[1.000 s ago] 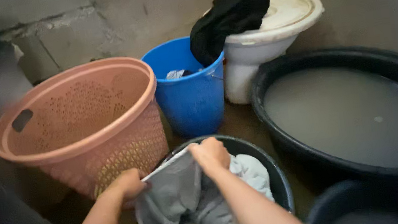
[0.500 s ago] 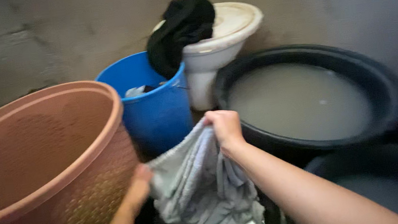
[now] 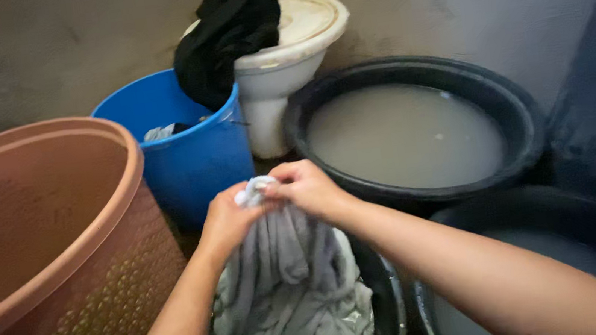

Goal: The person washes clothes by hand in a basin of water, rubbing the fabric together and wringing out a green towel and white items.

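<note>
The wet grey cloth (image 3: 286,282) hangs bunched at centre frame, left hand (image 3: 227,220) and right hand (image 3: 308,187) fingers clamped on its top, its lower half resting in the black basin (image 3: 383,293).

dim indoor light, soft, no hard shadows. brightest patch at 12 o'clock: white toilet lid (image 3: 306,19) and wall behind it. murky water in black basin (image 3: 407,71) gives dull sheen at 2 o'clock, no sharp glare. deep shadow at 3 to 5 o'clock, dark tub there nearly lost. pink basket (image 3: 39,222) at 9 o'clock soft, slightly smeared. grey cloth (image 3: 288,275) folds fairly readable at 6 o'clock. overall grainy, low contrast, mild wide-angle stretch at edges.
</note>
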